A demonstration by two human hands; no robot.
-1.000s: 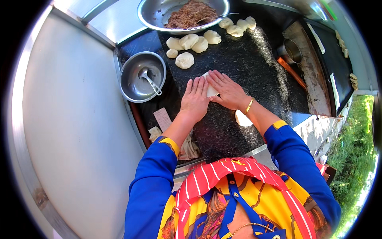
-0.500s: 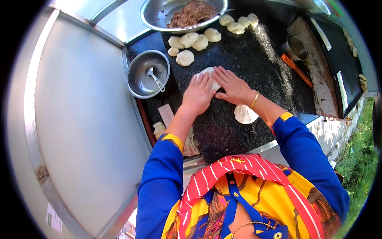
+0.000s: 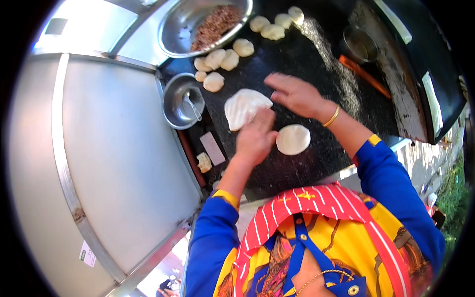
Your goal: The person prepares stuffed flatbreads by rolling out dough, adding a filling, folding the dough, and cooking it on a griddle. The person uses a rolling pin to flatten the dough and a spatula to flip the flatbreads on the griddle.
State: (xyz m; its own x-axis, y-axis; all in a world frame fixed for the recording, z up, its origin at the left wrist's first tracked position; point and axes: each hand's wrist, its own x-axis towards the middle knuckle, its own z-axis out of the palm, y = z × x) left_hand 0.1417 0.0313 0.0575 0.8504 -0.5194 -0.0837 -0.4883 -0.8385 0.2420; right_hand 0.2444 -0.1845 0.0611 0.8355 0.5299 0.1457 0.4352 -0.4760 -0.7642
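A wide flattened sheet of white dough (image 3: 243, 106) lies on the dark speckled worktop, its outline uneven. My left hand (image 3: 257, 136) is over the sheet's near right edge, fingers extended and thumb apart, slightly blurred; whether it presses on the dough I cannot tell. To the right of the sheet, my right hand (image 3: 299, 96) is off the dough, with fingers stretched out and nothing in them. A smaller round of dough (image 3: 293, 139) rests just right of my left hand. Several dough balls (image 3: 213, 82) sit beyond the sheet.
A large metal bowl of brown filling (image 3: 166, 34) stands at the far left. Nearer is a smaller metal bowl (image 3: 170, 111) with a white-handled spoon (image 3: 192, 106). A metal pot (image 3: 360, 45) and an orange-red stick (image 3: 364, 75) lie to the right. A pale panel (image 3: 123, 148) borders the left.
Both hands were together on the dough; now they have parted, uncovering a wider sheet. My right hand has come off to the right, and my left has drawn nearer. The view has shifted.
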